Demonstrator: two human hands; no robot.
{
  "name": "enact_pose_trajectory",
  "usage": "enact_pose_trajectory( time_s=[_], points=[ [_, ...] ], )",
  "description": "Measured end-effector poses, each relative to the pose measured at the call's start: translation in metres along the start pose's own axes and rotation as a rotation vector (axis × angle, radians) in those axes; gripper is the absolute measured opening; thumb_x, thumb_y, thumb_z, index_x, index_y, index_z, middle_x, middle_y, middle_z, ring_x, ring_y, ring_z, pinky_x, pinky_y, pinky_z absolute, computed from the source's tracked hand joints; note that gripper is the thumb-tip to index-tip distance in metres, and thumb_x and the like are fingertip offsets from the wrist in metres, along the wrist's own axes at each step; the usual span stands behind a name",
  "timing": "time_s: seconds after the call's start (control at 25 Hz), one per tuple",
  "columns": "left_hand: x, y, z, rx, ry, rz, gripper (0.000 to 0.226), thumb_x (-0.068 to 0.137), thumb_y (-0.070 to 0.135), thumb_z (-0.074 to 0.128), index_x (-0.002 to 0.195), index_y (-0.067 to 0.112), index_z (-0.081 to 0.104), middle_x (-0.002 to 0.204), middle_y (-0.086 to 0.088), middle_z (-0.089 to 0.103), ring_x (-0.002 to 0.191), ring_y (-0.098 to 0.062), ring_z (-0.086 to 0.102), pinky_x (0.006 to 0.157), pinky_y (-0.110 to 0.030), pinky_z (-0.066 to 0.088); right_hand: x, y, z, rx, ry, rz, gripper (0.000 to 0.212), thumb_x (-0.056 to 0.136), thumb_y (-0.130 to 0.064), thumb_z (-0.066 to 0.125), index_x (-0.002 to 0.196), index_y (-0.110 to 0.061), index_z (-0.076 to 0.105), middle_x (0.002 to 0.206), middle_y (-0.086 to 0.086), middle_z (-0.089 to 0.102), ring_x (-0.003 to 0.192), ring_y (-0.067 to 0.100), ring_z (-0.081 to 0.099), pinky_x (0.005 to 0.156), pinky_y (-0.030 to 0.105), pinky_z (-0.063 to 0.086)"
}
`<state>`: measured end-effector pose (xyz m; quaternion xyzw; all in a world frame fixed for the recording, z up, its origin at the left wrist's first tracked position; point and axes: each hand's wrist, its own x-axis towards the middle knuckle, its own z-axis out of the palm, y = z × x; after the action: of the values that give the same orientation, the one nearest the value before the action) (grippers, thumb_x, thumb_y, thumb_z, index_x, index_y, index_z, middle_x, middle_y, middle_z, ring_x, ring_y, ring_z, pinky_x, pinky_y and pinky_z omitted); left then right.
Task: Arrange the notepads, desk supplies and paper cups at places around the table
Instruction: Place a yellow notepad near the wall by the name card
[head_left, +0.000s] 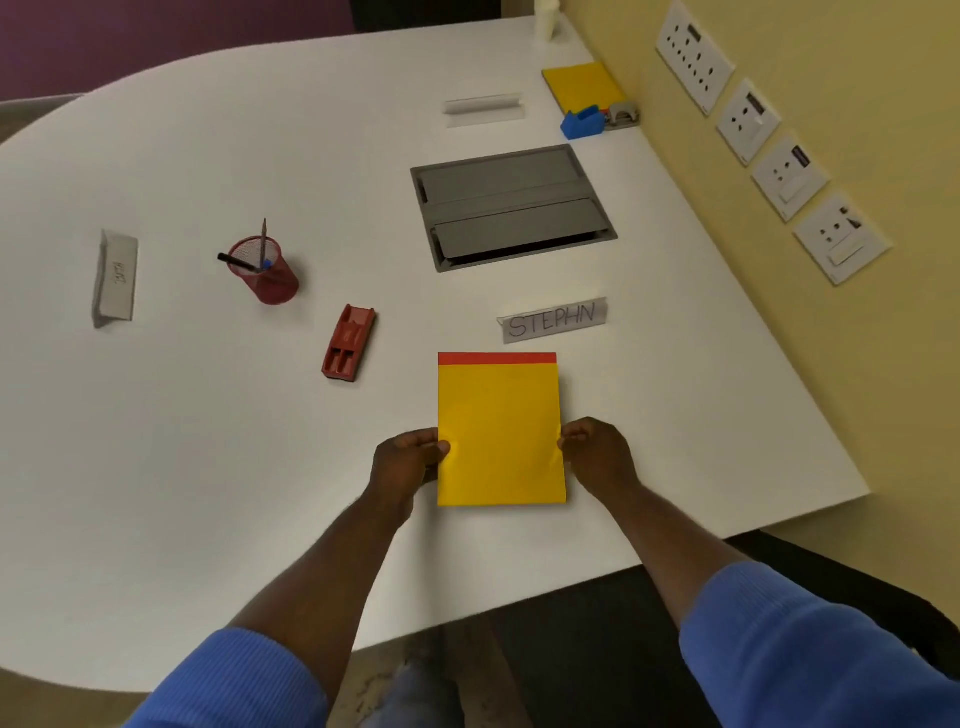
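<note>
A yellow notepad with a red top strip (498, 421) lies on the white table (208, 467), just below a name card reading STEPHN (553, 319). My left hand (408, 457) pinches the pad's left edge and my right hand (597, 449) pinches its right edge. A second yellow notepad (582, 85) lies at the far right by the wall. A stack of paper cups (546, 21) stands at the far edge, partly cut off by the frame. A red mesh pen cup (267, 273) with pens stands left of centre, and a red stapler (348, 343) lies near it.
A grey cable hatch (511, 205) is set into the table centre. A blue tape dispenser (583, 122) and a grey hole punch (623, 114) sit by the far notepad. Two more name cards, one at the left (115, 278) and one at the back (483, 108). Wall sockets (769, 140) line the right wall.
</note>
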<state>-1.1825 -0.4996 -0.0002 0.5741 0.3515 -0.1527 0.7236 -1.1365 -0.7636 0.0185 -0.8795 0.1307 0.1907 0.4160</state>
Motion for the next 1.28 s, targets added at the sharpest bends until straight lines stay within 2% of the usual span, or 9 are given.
enact_pose_trajectory(
  time_s=[0.16,0.28,0.4,0.52,0.68,0.92,1.04,1.12,1.28],
  points=[
    [-0.036,0.002,0.065,-0.051,0.106,0.072,0.030,0.089,-0.006,0.070,0.119,-0.001,0.071,0.100,-0.014,0.076,0.078,-0.022,0.074,0.058,-0.025,0.060,0.007,0.012,-0.066,0.024,0.021,-0.096,0.013,0.093,-0.005,0.064,0.102,-0.005,0.074,0.104,0.014,0.075,0.100,0.030,0.069,0.092,0.038,0.053],
    [-0.051,0.011,0.116,-0.031,0.149,0.142,0.034,0.090,-0.006,0.071,0.124,-0.003,0.069,0.110,-0.017,0.071,0.085,-0.026,0.070,0.060,-0.026,0.058,0.012,0.016,-0.113,0.043,0.032,-0.150,0.018,0.094,-0.005,0.063,0.109,-0.003,0.074,0.107,0.018,0.074,0.101,0.035,0.069,0.094,0.048,0.055],
    [-0.060,0.019,0.161,-0.016,0.129,0.195,0.035,0.091,-0.009,0.067,0.125,-0.004,0.068,0.109,-0.012,0.070,0.084,-0.023,0.069,0.061,-0.025,0.057,0.015,0.024,-0.155,0.059,0.092,-0.156,0.022,0.094,-0.003,0.061,0.113,-0.002,0.073,0.109,0.021,0.073,0.104,0.038,0.069,0.096,0.051,0.054],
    [-0.057,0.023,0.188,0.049,0.077,0.216,0.037,0.091,-0.013,0.064,0.126,-0.005,0.067,0.112,-0.013,0.069,0.096,-0.031,0.067,0.078,-0.037,0.057,0.016,0.031,-0.183,0.051,0.149,-0.153,0.024,0.095,-0.002,0.060,0.115,-0.001,0.073,0.111,0.020,0.073,0.105,0.036,0.068,0.097,0.051,0.054],
    [-0.050,0.025,0.206,0.157,0.028,0.226,0.036,0.089,-0.012,0.066,0.125,-0.003,0.069,0.114,-0.017,0.070,0.099,-0.031,0.067,0.088,-0.043,0.058,0.010,0.043,-0.204,0.058,0.190,-0.137,0.026,0.096,-0.002,0.059,0.118,0.000,0.071,0.115,0.021,0.071,0.110,0.036,0.067,0.099,0.052,0.053],
    [-0.041,0.033,0.237,0.253,0.029,0.289,0.033,0.088,-0.007,0.070,0.121,0.000,0.073,0.103,-0.016,0.073,0.089,-0.028,0.067,0.088,-0.044,0.060,0.024,0.051,-0.232,0.017,0.224,-0.186,0.025,0.097,-0.003,0.057,0.116,-0.002,0.073,0.112,0.019,0.073,0.107,0.036,0.067,0.096,0.053,0.053],
    [-0.022,0.041,0.257,0.311,0.081,0.321,0.032,0.090,-0.004,0.069,0.121,0.003,0.073,0.096,-0.010,0.072,0.079,-0.022,0.066,0.087,-0.043,0.060,0.056,0.049,-0.243,-0.025,0.239,-0.230,0.025,0.097,-0.002,0.057,0.118,-0.003,0.072,0.116,0.017,0.072,0.111,0.033,0.066,0.102,0.038,0.050],
    [-0.005,0.046,0.276,0.336,0.123,0.329,0.031,0.090,-0.005,0.067,0.119,0.002,0.074,0.094,-0.010,0.072,0.075,-0.020,0.065,0.087,-0.043,0.059,0.087,0.047,-0.251,-0.045,0.230,-0.261,0.027,0.097,-0.002,0.057,0.120,-0.003,0.071,0.119,0.015,0.072,0.115,0.029,0.065,0.098,0.026,0.045],
    [0.039,0.053,0.326,0.398,0.197,0.340,0.026,0.089,-0.007,0.065,0.109,0.002,0.077,0.094,-0.014,0.075,0.088,-0.032,0.070,0.091,-0.049,0.059,0.159,0.055,-0.271,-0.075,0.234,-0.284,0.028,0.100,-0.003,0.055,0.124,-0.004,0.070,0.122,0.014,0.071,0.116,0.029,0.064,0.094,0.024,0.043]
  ],
)
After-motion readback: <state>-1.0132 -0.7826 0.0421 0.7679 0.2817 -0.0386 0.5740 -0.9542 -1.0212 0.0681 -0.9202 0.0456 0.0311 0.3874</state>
